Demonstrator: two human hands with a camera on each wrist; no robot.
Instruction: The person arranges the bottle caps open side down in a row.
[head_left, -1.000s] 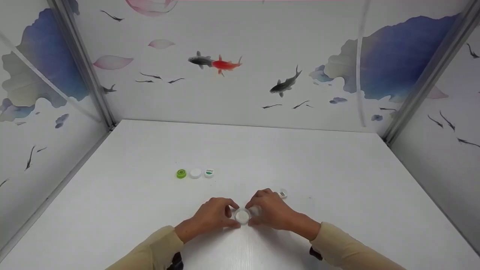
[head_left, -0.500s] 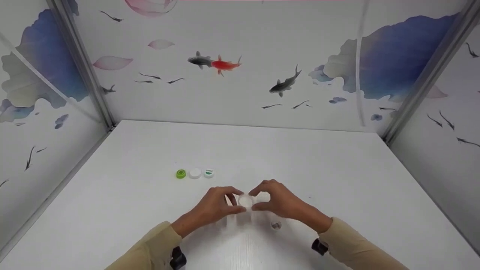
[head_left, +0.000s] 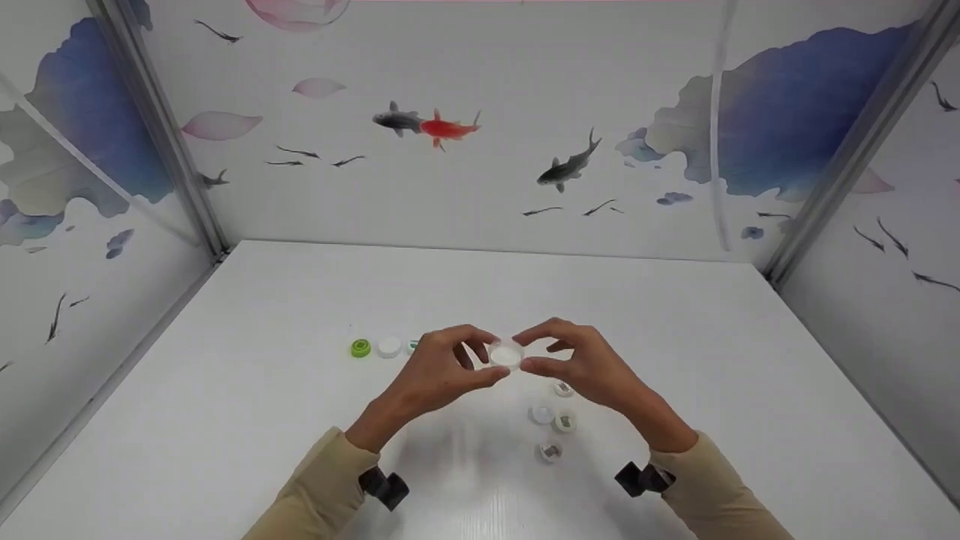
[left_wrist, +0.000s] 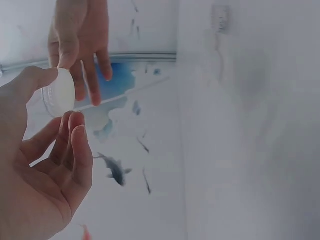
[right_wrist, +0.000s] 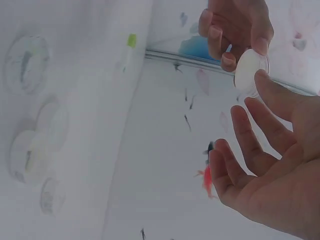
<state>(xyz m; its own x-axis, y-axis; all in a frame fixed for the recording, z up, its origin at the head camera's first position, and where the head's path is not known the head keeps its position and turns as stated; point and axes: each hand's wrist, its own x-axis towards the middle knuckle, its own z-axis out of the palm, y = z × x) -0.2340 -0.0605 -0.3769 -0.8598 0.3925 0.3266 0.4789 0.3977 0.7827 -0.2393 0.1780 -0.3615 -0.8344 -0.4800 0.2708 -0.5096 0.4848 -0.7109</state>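
Note:
Both hands hold a white bottle cap (head_left: 506,355) up in front of the person, above the table. Thumb and fingertips of my left hand (head_left: 442,367) pinch its left edge; the ribbed side (left_wrist: 50,102) of the cap shows in the left wrist view. On the opposite edge are the thumb and index fingertip of my right hand (head_left: 589,367). The other right fingers (right_wrist: 225,165) are spread loosely away from the cap. In the right wrist view the cap's pale round face (right_wrist: 247,72) shows between the hands.
Several pale caps (head_left: 565,421) lie on the white table (head_left: 675,375) below the right hand. Farther left sit a green cap (head_left: 361,348) and a white cap (head_left: 389,346); a white cap with a green mark (head_left: 412,346) is partly behind the left hand. Printed panels (head_left: 480,195) enclose the table.
Both hands have raised the white cap from near the tabletop, moving it up, forward and slightly right. The caps near the right hand have come into view; the left hand now partly covers the green-marked cap.

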